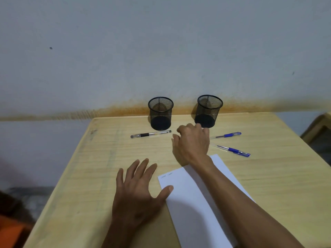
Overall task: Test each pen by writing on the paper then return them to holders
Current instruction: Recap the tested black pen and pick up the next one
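Two black mesh holders stand at the table's far edge, the left holder and the right holder, both with nothing inside. A black pen lies in front of the left holder. Two blue pens lie on the right, one farther and one nearer. A white paper with a little writing near its top edge lies in front of me. My left hand rests flat beside the paper, thumb on its edge. My right hand hovers between the pens, fingers loosely curled, holding nothing.
The wooden table stands against a pale wall. Its left edge drops to the floor. A wooden piece of furniture stands to the far right.
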`<state>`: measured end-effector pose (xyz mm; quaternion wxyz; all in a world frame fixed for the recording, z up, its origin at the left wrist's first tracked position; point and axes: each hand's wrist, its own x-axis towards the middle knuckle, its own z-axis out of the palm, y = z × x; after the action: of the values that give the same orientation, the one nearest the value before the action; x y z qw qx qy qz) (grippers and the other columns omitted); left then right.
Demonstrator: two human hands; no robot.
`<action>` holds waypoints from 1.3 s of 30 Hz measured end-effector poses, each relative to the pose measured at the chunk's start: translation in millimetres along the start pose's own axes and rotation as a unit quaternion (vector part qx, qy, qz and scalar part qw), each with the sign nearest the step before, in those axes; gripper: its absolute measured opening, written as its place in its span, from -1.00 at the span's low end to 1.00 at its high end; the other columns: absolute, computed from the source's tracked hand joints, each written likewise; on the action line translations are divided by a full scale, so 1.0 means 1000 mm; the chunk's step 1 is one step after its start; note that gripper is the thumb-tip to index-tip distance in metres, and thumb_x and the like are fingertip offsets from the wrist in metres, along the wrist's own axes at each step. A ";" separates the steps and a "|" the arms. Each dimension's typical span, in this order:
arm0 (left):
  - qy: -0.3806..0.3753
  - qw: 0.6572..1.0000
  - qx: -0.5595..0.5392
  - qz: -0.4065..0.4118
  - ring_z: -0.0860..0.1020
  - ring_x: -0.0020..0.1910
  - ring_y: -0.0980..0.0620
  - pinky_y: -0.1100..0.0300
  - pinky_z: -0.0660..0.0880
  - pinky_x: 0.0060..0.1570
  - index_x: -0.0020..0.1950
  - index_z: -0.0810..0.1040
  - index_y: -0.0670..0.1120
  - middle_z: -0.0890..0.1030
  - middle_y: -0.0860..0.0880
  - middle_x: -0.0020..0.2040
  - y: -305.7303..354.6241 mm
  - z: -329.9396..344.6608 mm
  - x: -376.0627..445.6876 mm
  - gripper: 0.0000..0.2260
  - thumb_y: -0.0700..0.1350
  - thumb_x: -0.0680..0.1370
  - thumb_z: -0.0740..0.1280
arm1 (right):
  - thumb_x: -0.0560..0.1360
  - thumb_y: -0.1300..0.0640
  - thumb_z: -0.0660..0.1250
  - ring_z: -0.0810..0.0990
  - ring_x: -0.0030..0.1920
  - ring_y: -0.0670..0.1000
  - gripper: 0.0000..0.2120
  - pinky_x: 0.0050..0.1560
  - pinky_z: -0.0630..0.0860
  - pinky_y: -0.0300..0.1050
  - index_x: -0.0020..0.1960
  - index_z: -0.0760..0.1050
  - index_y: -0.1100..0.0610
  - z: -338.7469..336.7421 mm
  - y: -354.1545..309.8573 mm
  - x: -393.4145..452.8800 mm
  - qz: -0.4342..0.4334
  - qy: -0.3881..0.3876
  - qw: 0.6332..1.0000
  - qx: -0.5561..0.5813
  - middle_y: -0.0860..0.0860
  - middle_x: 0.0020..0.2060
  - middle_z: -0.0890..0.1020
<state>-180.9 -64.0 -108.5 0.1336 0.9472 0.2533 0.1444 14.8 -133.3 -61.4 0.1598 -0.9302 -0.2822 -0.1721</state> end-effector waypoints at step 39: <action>0.240 0.938 -0.163 0.192 0.60 0.04 0.10 0.02 0.54 0.05 0.08 0.69 -0.13 0.71 -0.01 0.04 0.057 -0.039 -0.017 -0.82 -0.13 0.52 0.40 | 0.36 0.16 0.62 0.70 -0.28 -0.07 -0.83 -0.24 0.60 -0.26 -0.10 0.69 0.05 -0.138 0.064 -0.109 0.108 -0.125 0.809 0.564 0.00 -0.29 0.75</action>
<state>-183.1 -113.5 -56.9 0.1906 0.8803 0.0642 0.4297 -65.2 -290.1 3.9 0.6374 -0.7143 -0.2447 0.1537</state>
